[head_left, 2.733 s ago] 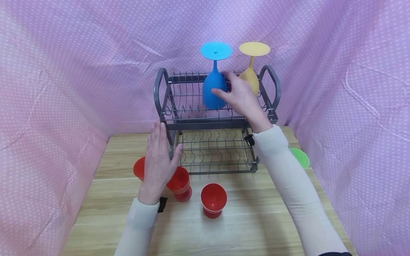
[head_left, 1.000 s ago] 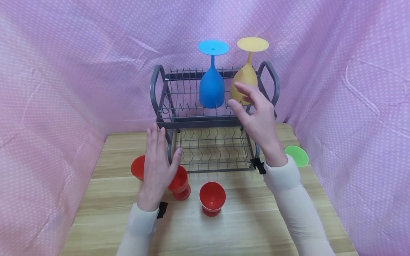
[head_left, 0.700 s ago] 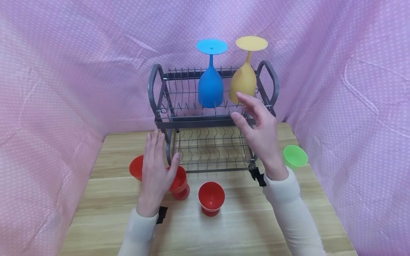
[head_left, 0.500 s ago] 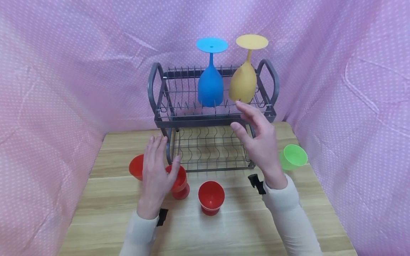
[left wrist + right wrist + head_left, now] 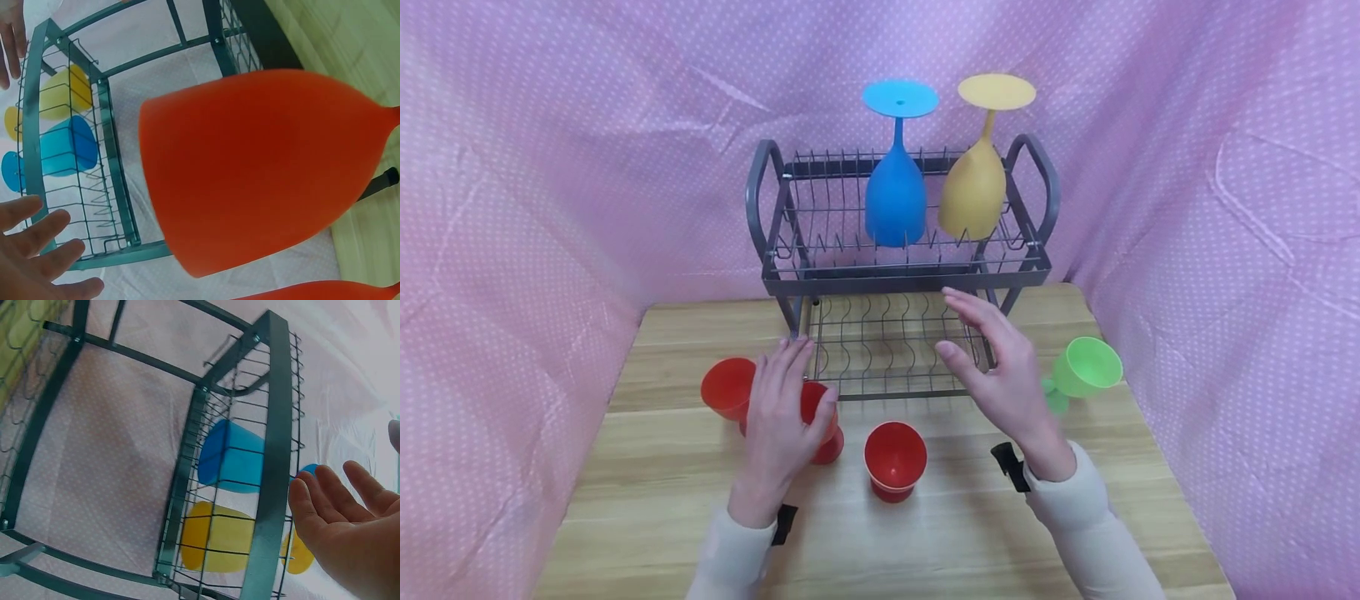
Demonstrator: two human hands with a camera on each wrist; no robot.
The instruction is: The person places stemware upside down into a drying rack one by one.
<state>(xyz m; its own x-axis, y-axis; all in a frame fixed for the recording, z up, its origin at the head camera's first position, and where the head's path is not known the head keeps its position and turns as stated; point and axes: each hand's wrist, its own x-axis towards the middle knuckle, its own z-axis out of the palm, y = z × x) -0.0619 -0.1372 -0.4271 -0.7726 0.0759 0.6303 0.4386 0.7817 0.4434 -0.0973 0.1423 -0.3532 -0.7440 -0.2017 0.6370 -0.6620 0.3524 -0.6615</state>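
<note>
A blue goblet (image 5: pixel 895 200) and a yellow goblet (image 5: pixel 973 196) stand upside down on the upper tier of a grey dish rack (image 5: pixel 850 287). My right hand (image 5: pixel 1003 379) hovers before the rack's lower right side, fingers spread from the thumb, holding nothing. Over the red goblets at left, my left hand (image 5: pixel 782 425) is held with fingers extended and nothing in it. It partly hides a far-left red goblet (image 5: pixel 726 390) and another red goblet (image 5: pixel 829 448). A red goblet looms large in the left wrist view (image 5: pixel 262 175), close below the hand.
A third red goblet (image 5: pixel 895 458) stands upright at the front middle of the wooden table (image 5: pixel 925 550). A green goblet (image 5: pixel 1086 371) stands at the right edge. The rack's lower tier (image 5: pixel 887 333) is bare wire. Pink dotted cloth (image 5: pixel 550 167) surrounds the table.
My right hand has let go of the blue goblet and drawn back and down from the upper tier. My left hand has come away from the rack's left side, slightly down and right.
</note>
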